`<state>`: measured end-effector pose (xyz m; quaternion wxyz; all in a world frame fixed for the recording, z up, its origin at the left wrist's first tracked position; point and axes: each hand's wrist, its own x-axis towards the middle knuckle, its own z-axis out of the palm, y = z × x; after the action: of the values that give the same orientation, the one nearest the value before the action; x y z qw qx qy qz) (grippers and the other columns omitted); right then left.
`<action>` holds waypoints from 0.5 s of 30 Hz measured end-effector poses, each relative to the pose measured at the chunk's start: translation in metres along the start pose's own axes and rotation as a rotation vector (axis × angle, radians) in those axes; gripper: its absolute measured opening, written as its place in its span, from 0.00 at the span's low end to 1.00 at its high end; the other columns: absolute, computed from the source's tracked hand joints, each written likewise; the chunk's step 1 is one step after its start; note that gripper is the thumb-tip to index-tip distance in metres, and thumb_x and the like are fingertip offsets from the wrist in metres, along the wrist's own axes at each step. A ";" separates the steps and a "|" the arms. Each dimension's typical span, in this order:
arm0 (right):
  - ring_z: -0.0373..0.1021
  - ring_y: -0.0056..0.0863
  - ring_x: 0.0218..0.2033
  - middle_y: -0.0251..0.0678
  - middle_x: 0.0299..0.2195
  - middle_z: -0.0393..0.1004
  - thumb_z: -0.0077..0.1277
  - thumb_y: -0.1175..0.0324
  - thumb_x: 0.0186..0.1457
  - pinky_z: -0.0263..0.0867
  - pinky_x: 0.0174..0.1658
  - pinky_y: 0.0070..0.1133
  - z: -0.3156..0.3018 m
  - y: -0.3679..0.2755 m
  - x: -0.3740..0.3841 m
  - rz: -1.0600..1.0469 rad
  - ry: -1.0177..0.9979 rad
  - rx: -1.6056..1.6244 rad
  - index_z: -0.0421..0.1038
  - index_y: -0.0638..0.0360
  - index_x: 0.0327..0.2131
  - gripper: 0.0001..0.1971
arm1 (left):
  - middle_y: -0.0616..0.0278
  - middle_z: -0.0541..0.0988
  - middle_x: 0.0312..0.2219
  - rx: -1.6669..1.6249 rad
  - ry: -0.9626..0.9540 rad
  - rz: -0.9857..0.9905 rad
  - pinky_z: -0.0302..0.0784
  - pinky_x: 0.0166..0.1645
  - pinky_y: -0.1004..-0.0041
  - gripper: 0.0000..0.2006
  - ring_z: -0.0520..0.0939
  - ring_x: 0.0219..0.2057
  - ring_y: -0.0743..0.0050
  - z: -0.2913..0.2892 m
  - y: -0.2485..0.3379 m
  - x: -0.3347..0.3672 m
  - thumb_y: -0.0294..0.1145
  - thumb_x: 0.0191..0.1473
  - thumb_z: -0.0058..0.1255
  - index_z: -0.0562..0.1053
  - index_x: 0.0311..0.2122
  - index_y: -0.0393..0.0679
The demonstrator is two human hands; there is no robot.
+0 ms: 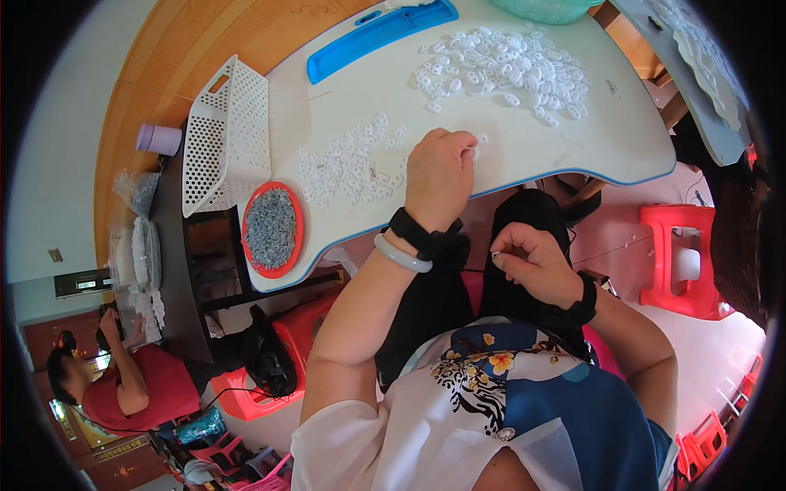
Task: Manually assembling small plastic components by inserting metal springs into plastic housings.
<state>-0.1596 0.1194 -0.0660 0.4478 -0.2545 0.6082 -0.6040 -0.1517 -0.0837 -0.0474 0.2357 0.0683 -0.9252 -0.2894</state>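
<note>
My left hand (pixel 442 173) is over the front part of the white table, its fingers curled in a pinch. A small white plastic piece (pixel 476 153) shows at its fingertips, partly hidden. Lower and to the right, above my lap, my right hand (pixel 536 263) pinches a tiny pale piece (pixel 496 255) between thumb and finger; its shape is too small to tell. Left of my left hand lies a spread of small white plastic parts (pixel 336 168). A bigger heap of oval white plastic parts (pixel 516 69) covers the far right of the table.
A red tray (pixel 298 245) of small grey screw-like pieces sits at the table's left corner, beside a white perforated basket (pixel 233 135). At the back are a blue tray (pixel 381 37) and a green basin (pixel 544 8). A red stool (pixel 679 262) stands right; another person (pixel 135 385) sits left.
</note>
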 end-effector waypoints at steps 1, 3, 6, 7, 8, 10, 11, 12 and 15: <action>0.63 0.12 0.24 0.27 0.23 0.69 0.49 0.78 0.51 0.61 0.27 0.13 0.000 -0.001 0.000 0.018 0.002 0.026 0.67 0.63 0.30 0.02 | 0.50 0.76 0.23 0.006 0.001 -0.001 0.72 0.29 0.68 0.07 0.77 0.25 0.57 -0.001 0.001 0.000 0.23 0.45 0.50 0.75 0.32 0.37; 0.63 0.12 0.24 0.27 0.22 0.69 0.49 0.78 0.51 0.61 0.27 0.13 0.000 0.001 0.000 0.008 -0.001 0.007 0.67 0.63 0.29 0.02 | 0.53 0.75 0.22 -0.037 0.037 -0.025 0.72 0.30 0.68 0.06 0.77 0.25 0.56 -0.002 0.004 0.000 0.23 0.45 0.51 0.75 0.31 0.37; 0.63 0.12 0.24 0.28 0.22 0.69 0.49 0.78 0.51 0.61 0.27 0.13 -0.001 0.004 0.001 -0.003 0.001 -0.021 0.67 0.63 0.29 0.02 | 0.54 0.75 0.23 0.000 0.044 -0.047 0.71 0.29 0.68 0.06 0.77 0.24 0.57 -0.014 0.008 -0.007 0.23 0.45 0.51 0.75 0.31 0.37; 0.63 0.12 0.24 0.27 0.22 0.69 0.49 0.78 0.50 0.61 0.27 0.13 -0.002 0.005 0.001 -0.007 0.002 -0.029 0.67 0.63 0.29 0.02 | 0.54 0.75 0.23 0.001 0.042 -0.048 0.71 0.29 0.68 0.06 0.77 0.24 0.57 -0.018 0.008 -0.009 0.23 0.45 0.51 0.75 0.31 0.37; 0.63 0.12 0.24 0.27 0.22 0.69 0.49 0.78 0.50 0.61 0.27 0.13 -0.002 0.006 0.002 -0.006 0.003 -0.027 0.67 0.63 0.29 0.02 | 0.54 0.74 0.24 -0.005 0.013 -0.090 0.71 0.30 0.66 0.05 0.76 0.26 0.55 -0.023 0.007 -0.012 0.24 0.45 0.51 0.75 0.30 0.38; 0.63 0.12 0.24 0.28 0.22 0.69 0.50 0.78 0.50 0.61 0.27 0.13 -0.001 0.008 0.004 0.005 0.007 -0.027 0.67 0.63 0.29 0.02 | 0.54 0.74 0.24 -0.007 -0.014 -0.136 0.71 0.32 0.63 0.04 0.76 0.28 0.52 -0.027 0.008 -0.011 0.25 0.45 0.51 0.74 0.30 0.39; 0.63 0.12 0.24 0.28 0.22 0.69 0.50 0.78 0.50 0.61 0.27 0.13 0.000 0.009 0.005 0.006 0.007 -0.026 0.67 0.63 0.29 0.02 | 0.54 0.74 0.24 0.021 -0.034 -0.114 0.71 0.32 0.63 0.04 0.76 0.28 0.53 -0.026 0.010 -0.007 0.25 0.45 0.52 0.74 0.30 0.39; 0.64 0.12 0.24 0.28 0.22 0.69 0.50 0.78 0.50 0.61 0.28 0.14 0.001 0.010 0.005 0.013 -0.003 -0.027 0.67 0.63 0.29 0.02 | 0.54 0.74 0.24 0.051 -0.050 -0.091 0.71 0.32 0.63 0.05 0.76 0.28 0.53 -0.026 0.010 -0.003 0.26 0.45 0.52 0.74 0.29 0.40; 0.64 0.14 0.25 0.29 0.23 0.69 0.50 0.78 0.50 0.62 0.29 0.14 0.005 0.011 0.004 -0.010 -0.019 -0.056 0.67 0.63 0.29 0.02 | 0.53 0.76 0.24 0.073 -0.032 0.015 0.72 0.32 0.65 0.06 0.77 0.26 0.55 -0.012 0.007 0.017 0.28 0.44 0.53 0.75 0.29 0.38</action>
<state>-0.1547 0.1148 -0.0774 0.4431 -0.2757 0.6194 -0.5865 -0.1603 -0.0884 -0.0277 0.2206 0.0653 -0.9393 -0.2546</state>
